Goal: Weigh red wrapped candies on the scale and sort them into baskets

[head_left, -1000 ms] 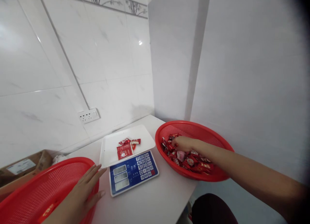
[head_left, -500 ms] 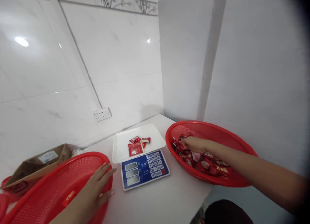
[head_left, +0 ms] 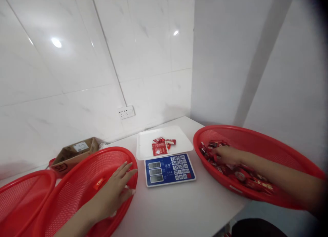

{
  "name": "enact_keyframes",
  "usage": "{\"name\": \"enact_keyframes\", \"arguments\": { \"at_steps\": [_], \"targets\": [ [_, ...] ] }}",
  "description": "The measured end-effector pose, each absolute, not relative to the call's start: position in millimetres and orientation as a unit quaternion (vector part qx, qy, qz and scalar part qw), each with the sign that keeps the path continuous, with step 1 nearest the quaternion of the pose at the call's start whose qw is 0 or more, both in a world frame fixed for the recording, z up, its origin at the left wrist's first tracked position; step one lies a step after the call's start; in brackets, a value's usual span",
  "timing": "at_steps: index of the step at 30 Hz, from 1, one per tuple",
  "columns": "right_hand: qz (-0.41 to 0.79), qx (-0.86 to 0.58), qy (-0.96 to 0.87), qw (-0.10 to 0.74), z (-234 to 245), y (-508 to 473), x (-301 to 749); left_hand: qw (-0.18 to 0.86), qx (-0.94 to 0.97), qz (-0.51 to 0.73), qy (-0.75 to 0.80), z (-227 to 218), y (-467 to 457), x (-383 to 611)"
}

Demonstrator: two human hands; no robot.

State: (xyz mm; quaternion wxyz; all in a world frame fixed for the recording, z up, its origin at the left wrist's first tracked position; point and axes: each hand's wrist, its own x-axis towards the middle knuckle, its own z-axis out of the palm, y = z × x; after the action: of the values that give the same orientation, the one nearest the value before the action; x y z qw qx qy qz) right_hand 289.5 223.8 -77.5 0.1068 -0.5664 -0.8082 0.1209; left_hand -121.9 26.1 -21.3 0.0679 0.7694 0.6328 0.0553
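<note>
My left hand lies flat with fingers stretched out on the rim of a red mesh basket at the lower left; one red packet lies inside it. My right hand reaches into another red basket on the right, fingers curled down among several red sweet packets; what it grips is hidden. Between the baskets stands a blue digital scale whose white tray carries a few red packets.
A third red basket sits at the far left, with a brown cardboard box behind it. A wall socket is on the tiled wall. The white table edge runs below the scale, a dark shape beneath it.
The camera has turned to the left, so everything shifts right in view and the far-left basket appears. Both hands stay where they were, in or on their baskets.
</note>
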Motion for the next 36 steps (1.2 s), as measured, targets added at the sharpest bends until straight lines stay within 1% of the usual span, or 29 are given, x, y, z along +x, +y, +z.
{"name": "enact_keyframes", "arguments": {
  "at_steps": [2,6,8,10,14,17,21,25,30,32,36],
  "targets": [
    [0.134,-0.553,-0.815,0.109,-67,231,287,0.075,0.767,0.059,0.634,-21,24,-123],
    [0.139,-0.538,-0.813,0.173,-45,242,269,0.095,0.767,0.053,0.633,-21,24,-123],
    [0.163,-0.508,-0.823,0.195,-35,242,252,0.105,0.767,0.047,0.631,-20,25,-119],
    [0.197,-0.471,-0.837,0.194,-29,238,231,0.114,0.768,0.037,0.629,-18,26,-114],
    [0.238,-0.427,-0.858,0.159,-29,233,188,0.113,0.774,0.025,0.622,-12,24,-106],
    [0.237,-0.432,-0.857,0.149,-37,236,163,0.11,0.776,0.023,0.621,-11,21,-105],
    [0.204,-0.444,-0.857,0.161,-43,239,150,0.094,0.769,0.029,0.631,-12,15,-111],
    [0.172,-0.416,-0.881,0.146,-36,221,160,0.083,0.761,0.038,0.643,-12,6,-121],
    [0.149,-0.384,-0.905,0.102,-32,174,206,0.095,0.752,0.038,0.651,-10,0,-125],
    [0.124,-0.375,-0.916,0.073,-41,158,231,0.106,0.75,0.027,0.652,-8,-2,-122],
    [0.079,-0.43,-0.898,0.046,-76,137,278,0.143,0.746,-0.001,0.651,-4,-2,-110]
  ]
}}
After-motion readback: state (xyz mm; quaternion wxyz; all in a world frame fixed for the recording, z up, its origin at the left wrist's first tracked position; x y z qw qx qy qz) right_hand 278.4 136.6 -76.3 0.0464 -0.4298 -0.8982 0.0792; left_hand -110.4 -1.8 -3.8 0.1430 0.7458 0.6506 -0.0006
